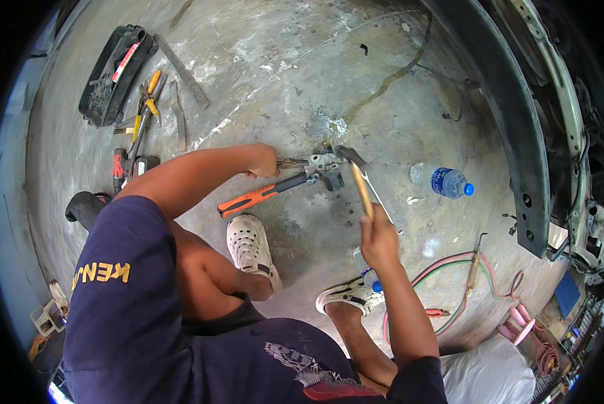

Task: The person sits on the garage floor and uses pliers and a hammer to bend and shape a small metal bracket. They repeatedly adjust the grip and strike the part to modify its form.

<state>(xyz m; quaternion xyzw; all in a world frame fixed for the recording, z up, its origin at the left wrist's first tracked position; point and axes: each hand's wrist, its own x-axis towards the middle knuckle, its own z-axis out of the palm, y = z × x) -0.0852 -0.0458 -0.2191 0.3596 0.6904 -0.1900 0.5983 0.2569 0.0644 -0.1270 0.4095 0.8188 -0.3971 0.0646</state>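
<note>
My left hand [263,163] is closed around a slim metal tool [292,162] whose tip reaches a small grey metal part [323,163] on the concrete floor. Pliers with orange and black handles [258,196] lie with their jaws at the same part. My right hand [377,232] grips the wooden handle of a hammer [360,185]. The hammer's steel head is right over the part. My feet, in white perforated clogs [249,248], are planted just below the work spot.
A clear water bottle with a blue cap [443,182] lies to the right. A black car bumper [514,128] curves along the right side. At upper left sit a black tool tray [113,74], yellow-handled pliers [147,101] and a red power tool [119,168]. Red and green hoses [463,286] run at lower right.
</note>
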